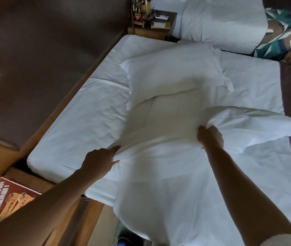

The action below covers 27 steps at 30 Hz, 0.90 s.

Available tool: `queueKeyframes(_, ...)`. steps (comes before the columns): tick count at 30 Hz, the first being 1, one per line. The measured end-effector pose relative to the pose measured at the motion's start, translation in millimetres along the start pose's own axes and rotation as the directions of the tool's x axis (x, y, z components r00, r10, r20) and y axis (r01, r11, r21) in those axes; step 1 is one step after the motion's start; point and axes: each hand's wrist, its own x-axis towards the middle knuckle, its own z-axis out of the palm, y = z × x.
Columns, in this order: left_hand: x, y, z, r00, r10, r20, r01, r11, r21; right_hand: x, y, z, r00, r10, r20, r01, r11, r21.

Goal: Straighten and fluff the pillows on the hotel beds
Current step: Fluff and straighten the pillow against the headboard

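A large white pillow (159, 174) lies in front of me across the near bed (80, 125), its lower end hanging over the bed's edge. My left hand (100, 162) pinches the pillow's left side. My right hand (210, 137) is clenched on bunched pillowcase fabric, and a loose flap (258, 125) of it trails to the right. A second white pillow (173, 73) rests farther up the bed, partly on top of the near one.
A dark padded headboard (43, 59) with a wooden rail runs along the bed's left. A nightstand (150, 20) with small items stands between the beds. The far bed (221, 20) carries a patterned runner (286, 31). A red printed card (6, 199) lies on wood at lower left.
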Motion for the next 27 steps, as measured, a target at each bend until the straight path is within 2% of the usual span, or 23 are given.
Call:
queueKeyframes(3,1.2,-10.3,-1.9,0.999,0.015,-0.034,-0.014,0.999,0.039,-2.4,-11.5,-1.9,0.997,-0.056,-0.056,0.054,0.998,-0.045)
queueKeyframes(7,-4.0,-46.1,-15.6,0.993,0.019,-0.120,-0.024,0.999,-0.041,-15.8,-42.5,-10.7,0.975,-0.167,-0.144,0.163,0.986,-0.039)
queueKeyframes(11,-24.7,-96.7,-33.5,0.981,0.037,-0.189,-0.052,0.996,-0.075,-44.9,-87.3,-9.9,0.947,-0.280,-0.158,0.278,0.960,-0.033)
queueKeyframes(13,-39.0,-128.0,-37.9,0.972,0.021,-0.233,-0.046,0.994,-0.103,-63.3,-108.8,1.6,0.936,-0.323,-0.138,0.323,0.946,-0.025)
queueKeyframes(16,-64.9,-171.3,-43.5,0.980,-0.056,-0.191,0.034,0.993,-0.114,-92.8,-136.6,33.2,0.928,-0.368,-0.064,0.369,0.929,0.004)
queueKeyframes(22,-131.1,-254.8,-34.4,0.949,-0.220,-0.226,0.201,0.974,-0.105,-153.9,-178.8,118.2,0.922,-0.379,0.077,0.374,0.924,0.075)
queueKeyframes(27,-171.4,-302.5,-11.3,0.941,-0.283,-0.184,0.246,0.949,-0.198,-188.9,-196.5,183.0,0.912,-0.353,0.207,0.345,0.936,0.077)
